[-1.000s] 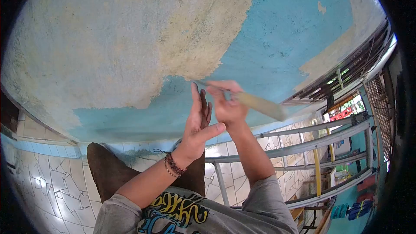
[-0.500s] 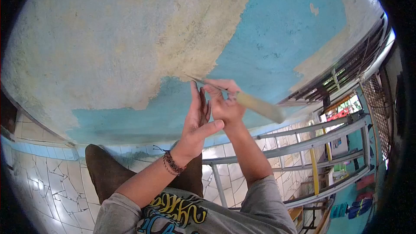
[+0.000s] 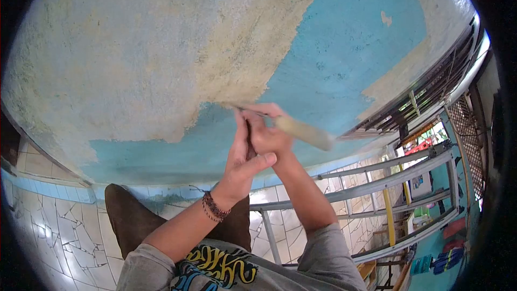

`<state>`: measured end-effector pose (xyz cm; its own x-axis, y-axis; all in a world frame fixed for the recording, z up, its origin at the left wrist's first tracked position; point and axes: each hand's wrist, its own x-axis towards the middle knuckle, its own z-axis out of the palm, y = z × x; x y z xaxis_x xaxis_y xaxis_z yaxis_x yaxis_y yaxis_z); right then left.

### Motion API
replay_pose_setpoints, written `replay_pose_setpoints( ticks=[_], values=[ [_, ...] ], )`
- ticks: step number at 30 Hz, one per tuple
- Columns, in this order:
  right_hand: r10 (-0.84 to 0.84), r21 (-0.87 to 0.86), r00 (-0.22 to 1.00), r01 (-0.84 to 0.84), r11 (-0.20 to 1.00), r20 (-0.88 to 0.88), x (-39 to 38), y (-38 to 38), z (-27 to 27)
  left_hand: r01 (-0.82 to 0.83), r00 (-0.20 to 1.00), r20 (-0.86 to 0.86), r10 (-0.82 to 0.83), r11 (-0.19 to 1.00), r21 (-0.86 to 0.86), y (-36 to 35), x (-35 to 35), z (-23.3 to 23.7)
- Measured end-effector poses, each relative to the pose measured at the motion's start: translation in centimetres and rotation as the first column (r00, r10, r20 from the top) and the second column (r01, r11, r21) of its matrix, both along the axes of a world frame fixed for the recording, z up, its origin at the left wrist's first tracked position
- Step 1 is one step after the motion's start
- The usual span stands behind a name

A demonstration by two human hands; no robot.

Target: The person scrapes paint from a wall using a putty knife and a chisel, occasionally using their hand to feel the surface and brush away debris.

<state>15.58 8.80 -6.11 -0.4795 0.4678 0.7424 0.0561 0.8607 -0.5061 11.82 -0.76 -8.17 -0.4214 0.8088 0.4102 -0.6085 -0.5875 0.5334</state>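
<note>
A scraper-like tool with a thick pale handle (image 3: 304, 132) is gripped in my right hand (image 3: 269, 132), its thin dark blade pointing left toward the wall. The tool is blurred. My left hand (image 3: 242, 156) is held upright beside the right, fingers stretched up near the blade and thumb reaching to the right wrist. Behind both hands the wall (image 3: 231, 64) shows a rough, pale bare area with ragged edges against blue paint (image 3: 339, 48).
A metal ladder (image 3: 371, 188) stands on the right, close to my right forearm. Below the wall lies a pale cracked-pattern tile floor (image 3: 70, 237). A barred window (image 3: 425, 97) is at the right. My knees are near the wall's foot.
My right hand and the tool have moved a little left and in toward my left hand. The tool's handle has shifted left too.
</note>
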Motion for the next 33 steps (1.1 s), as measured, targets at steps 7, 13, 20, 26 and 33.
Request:
replay_pose_setpoints(
  ticks=[7,13,20,26,33],
  values=[
    [0.071,-0.146,0.994,-0.083,0.986,-0.082,0.0,-0.7,0.5,-0.037,0.998,-0.044,0.038,0.999,0.027,-0.5,-0.1,0.0],
    [0.101,-0.024,0.995,-0.101,0.995,-0.023,0.2,-0.1,0.9,-0.06,0.998,0.032,0.059,0.998,0.019,-0.3,0.5,-0.7],
    [0.031,0.011,0.996,-0.032,0.999,0.081,-0.1,-0.1,-0.2,-0.022,0.995,0.098,0.024,0.999,-0.031,-1.0,0.2,-1.0],
    [0.072,0.021,0.993,-0.07,0.997,-0.094,1.1,0.0,1.5,-0.08,0.994,0.073,0.08,0.997,0.0,0.0,0.8,-1.0],
    [-0.013,0.065,0.999,0.01,0.998,0.037,0.9,0.5,0.3,-0.004,0.997,0.074,0.003,1.0,0.02,-0.4,0.9,-0.6]
  ],
)
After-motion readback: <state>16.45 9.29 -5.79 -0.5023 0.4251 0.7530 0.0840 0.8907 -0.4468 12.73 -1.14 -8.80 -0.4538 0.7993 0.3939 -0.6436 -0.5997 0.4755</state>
